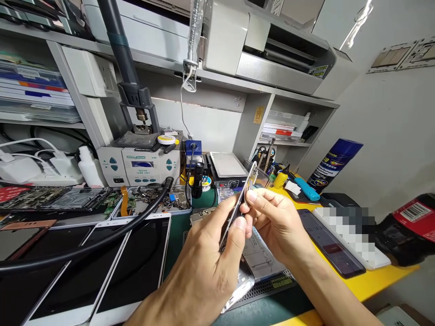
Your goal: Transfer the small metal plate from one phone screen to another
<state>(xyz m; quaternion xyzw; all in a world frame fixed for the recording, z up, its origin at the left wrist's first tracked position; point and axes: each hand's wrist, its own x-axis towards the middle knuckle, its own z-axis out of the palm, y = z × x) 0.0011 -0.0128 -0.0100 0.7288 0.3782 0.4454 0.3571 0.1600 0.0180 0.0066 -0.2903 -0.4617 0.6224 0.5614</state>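
Note:
A thin phone panel [250,175] with a pale rim is tilted up and seen almost edge-on. My left hand [210,258] grips its lower part between thumb and fingers. Against the panel's inner side, my right hand [277,217] is closed in a pinch; a small grey piece shows by the thumb tip, too small to name. Underneath my hands lies an opened phone body [246,278], partly covered by my left hand. A pale, flat pack with printed lines [261,258] is beside it.
Phone screens [136,267] lie at left, with a black hose [102,253] across them. Behind stand a hot-air station [146,165] and a parts tray [183,206]. A phone [331,242], spray can [335,165] and dark bottle [404,231] are at right.

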